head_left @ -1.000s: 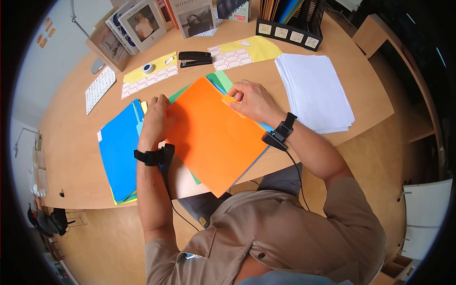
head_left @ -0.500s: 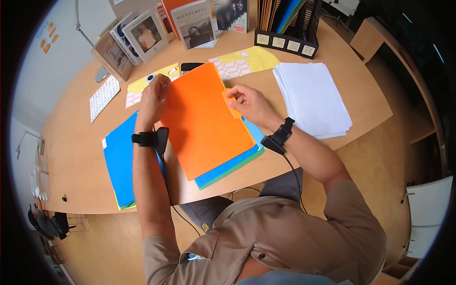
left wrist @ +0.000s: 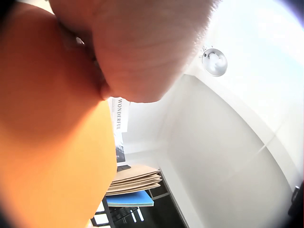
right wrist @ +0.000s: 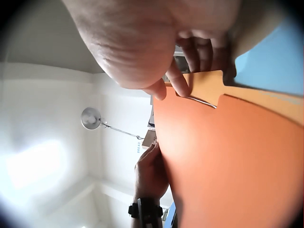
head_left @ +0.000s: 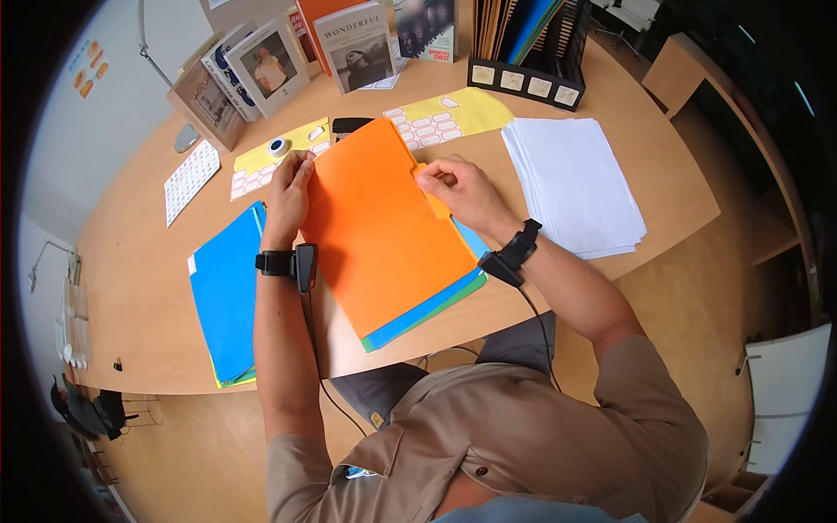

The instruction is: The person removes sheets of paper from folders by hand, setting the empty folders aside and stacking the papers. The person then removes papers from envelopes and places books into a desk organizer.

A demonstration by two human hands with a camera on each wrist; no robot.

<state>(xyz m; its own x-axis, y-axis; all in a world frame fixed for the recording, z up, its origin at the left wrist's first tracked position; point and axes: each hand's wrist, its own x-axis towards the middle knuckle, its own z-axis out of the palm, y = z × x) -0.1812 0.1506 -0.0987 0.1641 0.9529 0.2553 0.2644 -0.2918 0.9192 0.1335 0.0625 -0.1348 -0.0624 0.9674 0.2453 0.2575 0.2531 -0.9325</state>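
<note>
An orange tabbed file folder [head_left: 384, 235] lies tilted before me, over a blue folder [head_left: 410, 320] and a green one [head_left: 471, 285] whose lower edges peek out. My left hand [head_left: 289, 196] grips the upper left edge of the orange folder between thumb and fingers. On the opposite side, my right hand [head_left: 466, 190] pinches the edge beside its lighter orange tab [head_left: 438, 207]. The right wrist view shows thumb and forefinger [right wrist: 178, 83] at that edge, next to the tab. A light blue folder [right wrist: 273, 61] pokes out behind it.
Blue folders [head_left: 225, 292] are stacked at left, white paper [head_left: 575, 187] at right. Behind are label sheets [head_left: 427, 128], a partly hidden stapler [head_left: 352, 126], a small white roll [head_left: 278, 147], upright books [head_left: 356, 52] and a black file rack [head_left: 526, 83].
The orange folder has shifted and turned, so its top now covers part of the stapler and its bottom sits farther from me. In the last half second the left hand has moved slightly toward me.
</note>
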